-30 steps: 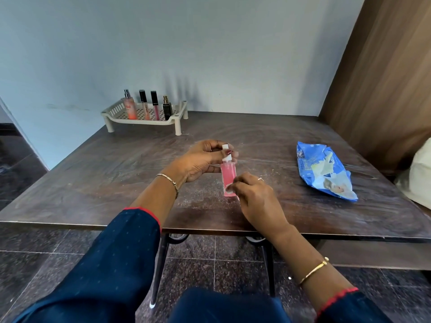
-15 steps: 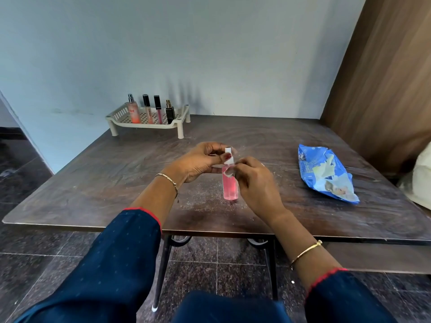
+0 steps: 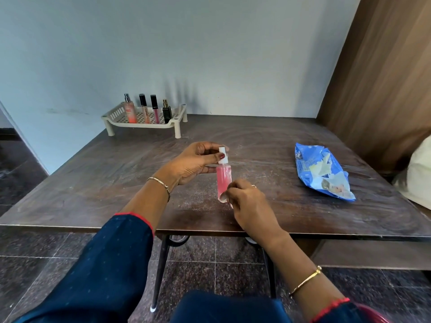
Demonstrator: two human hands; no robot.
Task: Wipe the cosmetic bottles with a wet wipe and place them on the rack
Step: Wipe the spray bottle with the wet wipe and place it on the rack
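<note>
A pink spray bottle [image 3: 224,178] with a white cap is held upright over the middle of the brown table [image 3: 116,178]. My left hand [image 3: 193,163] grips it at the neck and cap. My right hand [image 3: 247,201] is closed on a wet wipe [image 3: 223,196] pressed against the bottle's lower end; only a small white edge of the wipe shows. At the back left stands a cream plastic rack [image 3: 144,120] with several cosmetic bottles upright on it, among them a pink-orange spray bottle [image 3: 130,109] and a dark bottle [image 3: 166,112].
A blue wet wipe pack [image 3: 321,173] lies opened on the right side of the table. A wooden panel [image 3: 377,78] rises at the right, a pale wall behind. A white bag [image 3: 417,178] sits at the far right edge. The floor below is dark tile.
My right hand slid the wipe from the bottle's top down to its lower end. My left hand kept its hold on the neck.
</note>
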